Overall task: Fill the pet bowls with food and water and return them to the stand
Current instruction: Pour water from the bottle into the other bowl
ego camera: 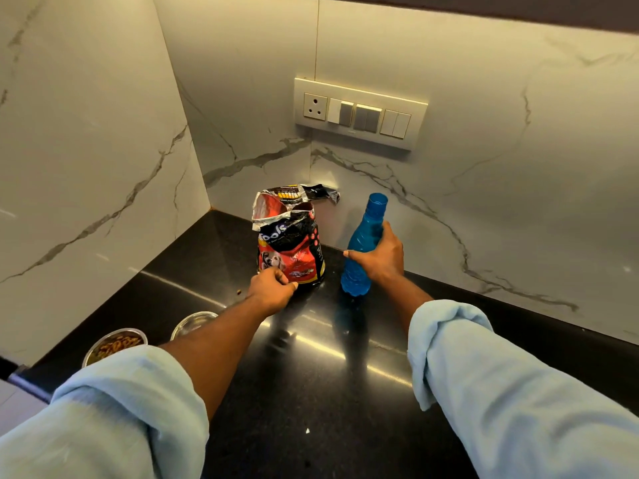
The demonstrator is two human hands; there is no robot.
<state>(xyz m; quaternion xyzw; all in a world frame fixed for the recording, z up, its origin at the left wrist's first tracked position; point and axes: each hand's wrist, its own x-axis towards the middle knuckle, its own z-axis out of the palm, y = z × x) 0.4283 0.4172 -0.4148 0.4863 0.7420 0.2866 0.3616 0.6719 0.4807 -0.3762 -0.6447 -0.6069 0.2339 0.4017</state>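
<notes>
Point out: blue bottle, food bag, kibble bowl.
blue bottle (359, 243): head view, mid body above the fingers.
food bag (297, 247): head view, red front panel.
kibble bowl (116, 344): head view, kibble inside.

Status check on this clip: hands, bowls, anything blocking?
Right hand gripping blue plastic bottle, uncapped, on black counter. Left hand closed at red dog-food bag. One steel bowl holds kibble; second bowl half hidden. Nothing blocking.

Light: warm and moderately bright, falling from above.
Glare: long white streaks on the black countertop (311, 375), in front of the pet food bag (294, 247).
Shadows: soft, dark patches beside the bag's base.
Distortion: wide-angle bending of walls and sleeves toward the edges.
Focus: slightly soft throughout.
</notes>
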